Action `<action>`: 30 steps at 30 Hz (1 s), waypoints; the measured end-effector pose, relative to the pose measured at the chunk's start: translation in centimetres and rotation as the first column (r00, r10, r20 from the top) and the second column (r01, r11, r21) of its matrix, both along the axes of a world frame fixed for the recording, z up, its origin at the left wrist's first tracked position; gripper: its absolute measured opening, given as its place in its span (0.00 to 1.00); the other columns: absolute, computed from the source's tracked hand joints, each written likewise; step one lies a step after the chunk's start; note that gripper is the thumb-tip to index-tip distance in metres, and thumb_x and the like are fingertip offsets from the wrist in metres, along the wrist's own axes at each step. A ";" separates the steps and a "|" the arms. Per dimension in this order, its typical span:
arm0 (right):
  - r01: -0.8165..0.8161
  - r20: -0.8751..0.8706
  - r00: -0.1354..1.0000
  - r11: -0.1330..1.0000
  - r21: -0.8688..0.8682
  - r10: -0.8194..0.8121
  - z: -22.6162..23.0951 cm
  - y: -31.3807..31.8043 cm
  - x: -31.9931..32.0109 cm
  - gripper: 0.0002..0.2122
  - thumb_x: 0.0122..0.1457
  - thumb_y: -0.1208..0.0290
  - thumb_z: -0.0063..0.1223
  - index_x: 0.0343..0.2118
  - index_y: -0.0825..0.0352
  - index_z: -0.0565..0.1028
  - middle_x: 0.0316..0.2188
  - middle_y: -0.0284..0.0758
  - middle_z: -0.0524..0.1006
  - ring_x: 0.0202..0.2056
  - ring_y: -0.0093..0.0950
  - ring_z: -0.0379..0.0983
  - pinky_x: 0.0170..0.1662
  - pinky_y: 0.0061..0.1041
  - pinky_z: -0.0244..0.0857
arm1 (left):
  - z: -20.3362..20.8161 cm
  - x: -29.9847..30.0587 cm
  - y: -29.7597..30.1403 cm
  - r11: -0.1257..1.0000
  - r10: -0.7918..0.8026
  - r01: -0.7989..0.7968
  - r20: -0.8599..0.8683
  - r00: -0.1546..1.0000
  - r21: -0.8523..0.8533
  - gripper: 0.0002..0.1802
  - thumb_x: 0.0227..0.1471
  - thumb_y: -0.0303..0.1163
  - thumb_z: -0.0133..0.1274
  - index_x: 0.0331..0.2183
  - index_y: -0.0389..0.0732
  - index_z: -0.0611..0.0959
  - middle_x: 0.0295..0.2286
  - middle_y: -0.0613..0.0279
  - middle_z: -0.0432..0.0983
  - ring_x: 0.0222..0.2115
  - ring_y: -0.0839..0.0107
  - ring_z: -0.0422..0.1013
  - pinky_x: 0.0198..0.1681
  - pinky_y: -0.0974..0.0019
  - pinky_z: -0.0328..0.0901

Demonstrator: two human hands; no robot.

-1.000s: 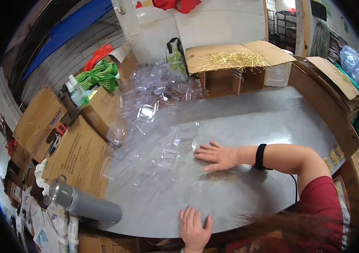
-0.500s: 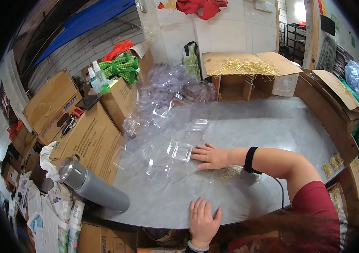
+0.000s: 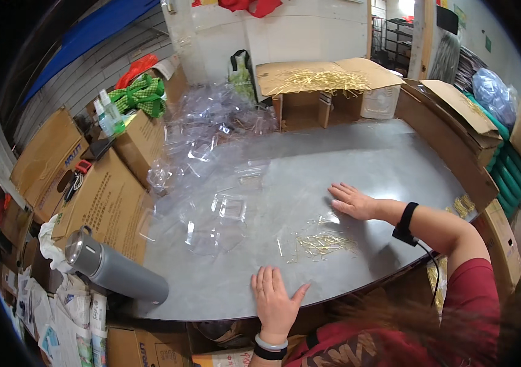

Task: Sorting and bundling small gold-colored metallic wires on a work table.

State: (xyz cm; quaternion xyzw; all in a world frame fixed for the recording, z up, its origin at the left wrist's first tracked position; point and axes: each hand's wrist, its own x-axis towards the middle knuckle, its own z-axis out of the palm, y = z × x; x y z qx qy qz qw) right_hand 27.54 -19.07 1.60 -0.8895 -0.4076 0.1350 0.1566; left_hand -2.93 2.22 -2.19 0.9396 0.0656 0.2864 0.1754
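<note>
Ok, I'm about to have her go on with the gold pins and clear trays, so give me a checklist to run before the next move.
1. Both hands free: ok. Left hand and right hand lie flat and open on the grey table.
2. Gold pins within reach: ok, loose between the hands.
3. Clear trays near: ok, left of the pins.
4. Pins clear of the table edge: ok.
5. Grey flask steady: not ok, lying on its side at the table's left edge.
6. Pin count: cannot tell.

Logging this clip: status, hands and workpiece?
Left hand flat on table, empty. Right hand flat beside gold clips. Clear plastic trays left, nothing blocking.
</note>
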 end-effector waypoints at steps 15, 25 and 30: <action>-0.675 0.185 0.731 0.736 0.053 0.657 -2.0 0.7 -10.9 0.29 0.69 0.55 0.46 0.68 0.63 0.58 0.71 0.41 0.54 0.72 0.43 0.46 0.73 0.47 0.39 | 2.4 0.8 -0.2 0.991 -0.084 0.123 -0.446 0.891 0.058 0.65 0.49 0.68 0.57 0.65 0.22 0.53 0.66 0.33 0.48 0.69 0.43 0.42 0.68 0.33 0.34; -0.036 0.216 0.976 0.997 0.072 0.020 3.1 -7.1 -16.5 0.30 0.58 0.52 0.61 0.58 0.65 0.69 0.55 0.46 0.70 0.55 0.46 0.66 0.59 0.43 0.61 | 1.8 1.9 -2.3 0.965 -0.197 0.253 -0.439 0.877 0.072 0.59 0.54 0.64 0.55 0.66 0.25 0.54 0.67 0.37 0.49 0.69 0.45 0.43 0.69 0.36 0.35; 0.052 0.348 0.916 0.920 0.388 -0.199 -0.4 -5.8 -19.2 0.11 0.53 0.68 0.61 0.40 0.59 0.82 0.38 0.31 0.76 0.40 0.35 0.71 0.46 0.34 0.65 | 2.0 3.3 -3.9 0.935 -0.296 0.349 -0.404 0.866 0.061 0.54 0.56 0.59 0.55 0.65 0.26 0.56 0.66 0.38 0.51 0.69 0.45 0.44 0.69 0.39 0.37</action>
